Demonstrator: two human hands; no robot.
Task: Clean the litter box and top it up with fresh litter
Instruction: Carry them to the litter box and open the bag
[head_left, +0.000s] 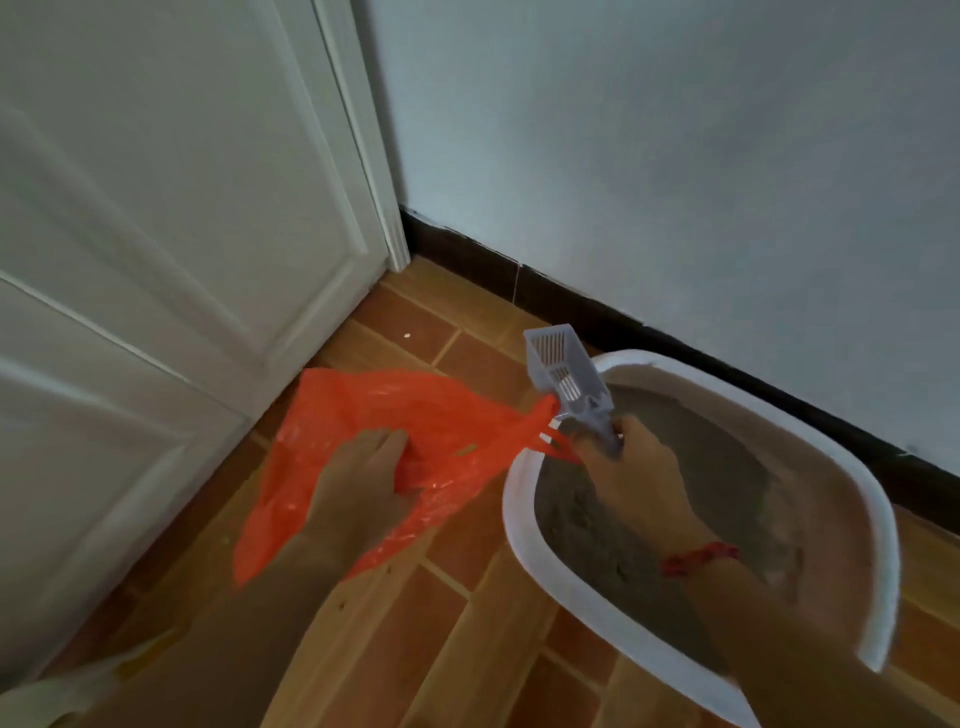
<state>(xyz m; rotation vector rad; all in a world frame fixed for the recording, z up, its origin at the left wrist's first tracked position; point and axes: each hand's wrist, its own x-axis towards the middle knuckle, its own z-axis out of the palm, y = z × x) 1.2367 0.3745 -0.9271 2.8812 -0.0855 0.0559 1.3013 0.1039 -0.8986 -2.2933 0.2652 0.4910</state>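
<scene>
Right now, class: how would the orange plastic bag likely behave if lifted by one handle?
The orange bag is thin and crumpled, so probably floppy and light. It sags around the left hand, so its mouth likely collapses unless held open.

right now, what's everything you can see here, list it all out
white-rimmed plastic litter box: one, white rim, on the floor by the wall, right
grey litter: one bed, grey, inside the box
orange plastic bag: one, orange, left of the box
grey slotted plastic scoop: one, pale grey, above the box's far-left rim
white panelled door: one, white, left
brown tiled floor: brown, underneath
dark skirting board: one, black, along the wall's foot
left hand: one, in the bag
right hand: one, red wristband, fingers round the scoop handle
</scene>
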